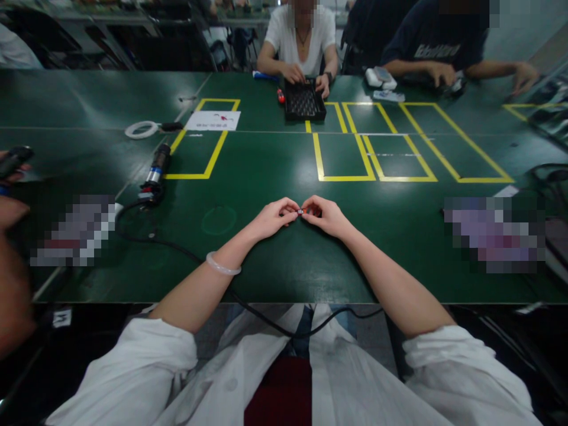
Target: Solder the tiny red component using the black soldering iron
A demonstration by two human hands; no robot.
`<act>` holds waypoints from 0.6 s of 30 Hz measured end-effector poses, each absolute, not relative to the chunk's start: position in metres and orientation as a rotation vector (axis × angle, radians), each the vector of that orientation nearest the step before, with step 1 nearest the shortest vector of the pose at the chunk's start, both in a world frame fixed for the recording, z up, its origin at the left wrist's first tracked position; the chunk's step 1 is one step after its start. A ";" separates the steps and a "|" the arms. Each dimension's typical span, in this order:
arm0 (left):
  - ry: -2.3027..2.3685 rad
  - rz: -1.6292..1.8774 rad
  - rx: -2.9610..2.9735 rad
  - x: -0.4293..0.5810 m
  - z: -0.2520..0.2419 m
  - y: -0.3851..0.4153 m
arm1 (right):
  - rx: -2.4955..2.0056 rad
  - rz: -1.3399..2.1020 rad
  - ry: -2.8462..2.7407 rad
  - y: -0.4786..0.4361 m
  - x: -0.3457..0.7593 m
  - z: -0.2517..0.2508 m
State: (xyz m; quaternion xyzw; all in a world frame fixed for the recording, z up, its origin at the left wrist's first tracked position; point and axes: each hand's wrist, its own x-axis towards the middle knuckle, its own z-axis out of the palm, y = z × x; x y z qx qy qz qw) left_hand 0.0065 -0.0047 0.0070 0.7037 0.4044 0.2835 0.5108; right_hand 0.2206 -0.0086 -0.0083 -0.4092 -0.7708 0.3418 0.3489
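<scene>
My left hand (273, 217) and my right hand (326, 215) meet fingertip to fingertip over the green table (266, 177). Both are pinched on a tiny part (300, 211), pale with a touch of red, held between thumbs and forefingers. It is too small to name. A pale bangle (222, 264) circles my left wrist. My forearms rest on the table near its front edge.
An electric screwdriver (155, 173) lies to the left, its black cable (177, 248) running off the front edge. Yellow tape rectangles (381, 160) mark the table. Across it, one person handles a black tray (304, 102); another person works at the far right. A white ring (141, 129) lies far left.
</scene>
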 end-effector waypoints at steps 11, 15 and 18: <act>0.964 0.671 1.692 0.005 0.002 -0.002 | -1.067 0.888 -2.003 -0.010 0.220 -0.005; 0.972 0.664 1.687 0.005 0.004 -0.002 | -1.071 0.890 -2.002 -0.010 0.219 -0.005; 0.972 0.672 1.696 0.005 0.004 -0.002 | -1.073 0.893 -2.000 -0.010 0.219 -0.005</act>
